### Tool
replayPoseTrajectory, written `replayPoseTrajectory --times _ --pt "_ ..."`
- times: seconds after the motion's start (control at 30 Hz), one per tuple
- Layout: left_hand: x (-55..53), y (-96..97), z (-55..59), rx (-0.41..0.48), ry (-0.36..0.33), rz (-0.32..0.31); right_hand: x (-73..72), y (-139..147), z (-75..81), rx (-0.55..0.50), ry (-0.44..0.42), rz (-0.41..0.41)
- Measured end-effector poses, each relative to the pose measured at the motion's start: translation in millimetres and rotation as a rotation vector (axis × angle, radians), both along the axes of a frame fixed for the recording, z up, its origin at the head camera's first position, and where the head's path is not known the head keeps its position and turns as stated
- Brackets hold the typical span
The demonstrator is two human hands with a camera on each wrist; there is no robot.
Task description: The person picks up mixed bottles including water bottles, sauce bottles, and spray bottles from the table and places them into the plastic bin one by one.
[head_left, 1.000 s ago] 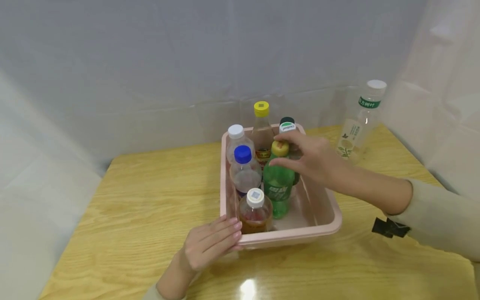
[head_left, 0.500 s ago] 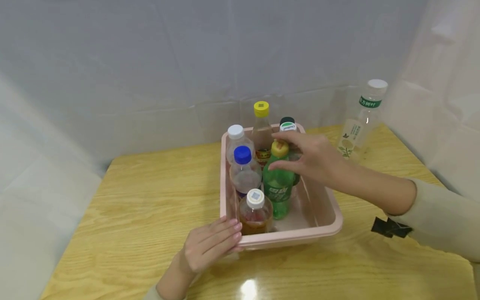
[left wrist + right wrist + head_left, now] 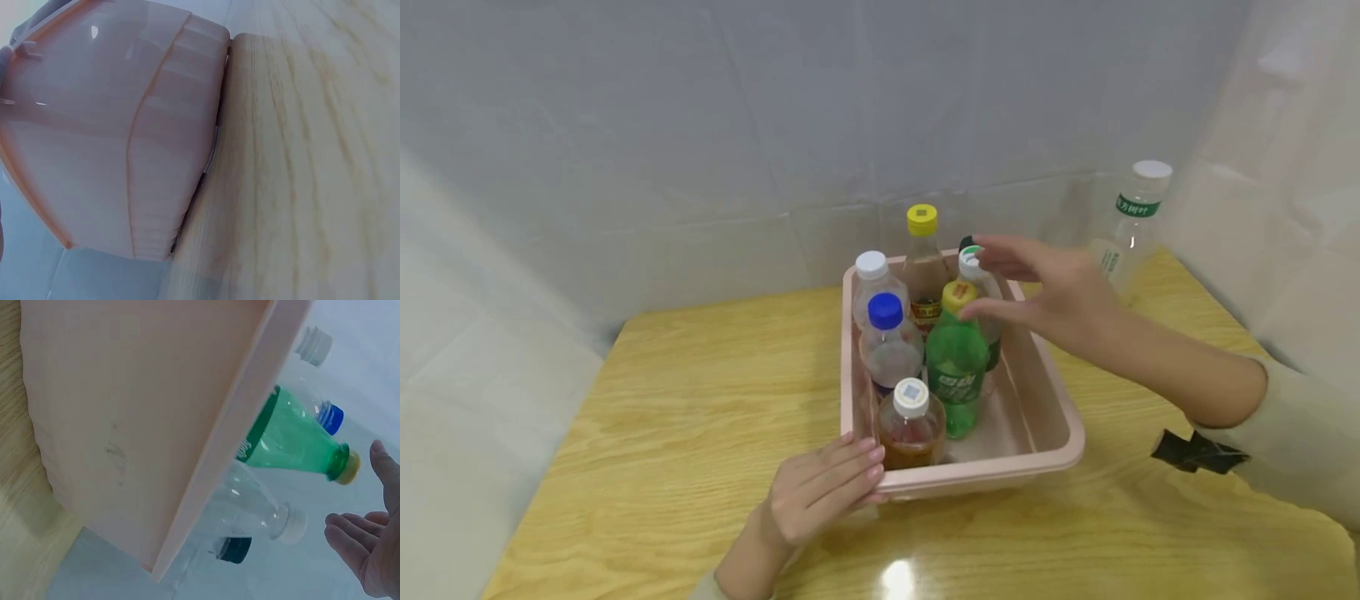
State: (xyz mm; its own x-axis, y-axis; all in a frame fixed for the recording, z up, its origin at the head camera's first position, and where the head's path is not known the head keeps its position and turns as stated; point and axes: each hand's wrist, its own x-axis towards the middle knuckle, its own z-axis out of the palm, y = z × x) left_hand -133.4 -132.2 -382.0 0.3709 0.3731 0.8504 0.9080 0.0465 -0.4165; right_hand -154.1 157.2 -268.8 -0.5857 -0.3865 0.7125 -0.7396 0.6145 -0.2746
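Note:
My left hand (image 3: 820,487) rests with straight fingers on the near left corner of a pink plastic tub (image 3: 985,477). Inside, a green bottle (image 3: 957,362) with a yellow cap stands upright. My right hand (image 3: 1063,287) hovers beside that cap, fingers spread from the thumb; the right wrist view shows a gap between the hand and the cap (image 3: 350,467). Around the green bottle stand a white-capped bottle of brown liquid (image 3: 912,429), a blue-capped bottle (image 3: 891,354), a white-capped clear bottle (image 3: 880,292) and a yellow-capped bottle (image 3: 925,271). Behind it, my fingers partly cover a clear bottle (image 3: 988,287) and a dark cap (image 3: 966,242).
A clear bottle (image 3: 1133,237) with a green neck band stands outside the tub, at the back right of the wooden table (image 3: 700,400); my right hand and forearm hide its lower part. Pale sheeting (image 3: 700,167) hangs behind and at both sides.
My right hand has drawn back to the right from the green bottle's cap, leaving the bottle standing in the tub. The left hand stays at the tub's corner.

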Motion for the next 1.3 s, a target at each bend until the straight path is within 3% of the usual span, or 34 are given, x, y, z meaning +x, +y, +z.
replayPoseTrajectory --times 0.37,0.73,1.1,1.3 --pt "-0.6 0.3 0.6 -0.013 0.002 0.003 -5.1 22.2 11.0 0.029 0.127 -0.168" --pt "-2.1 3.1 0.7 -0.012 0.021 0.002 -24.9 47.8 13.8 0.087 0.3 -0.325" --pt "0.7 7.1 -2.0 0.002 0.061 0.011 -43.2 80.7 7.9 0.085 0.369 -0.492" --pt "4.3 8.3 -4.4 -0.007 0.056 0.011 -49.6 101.4 1.4 0.08 0.347 -0.581"
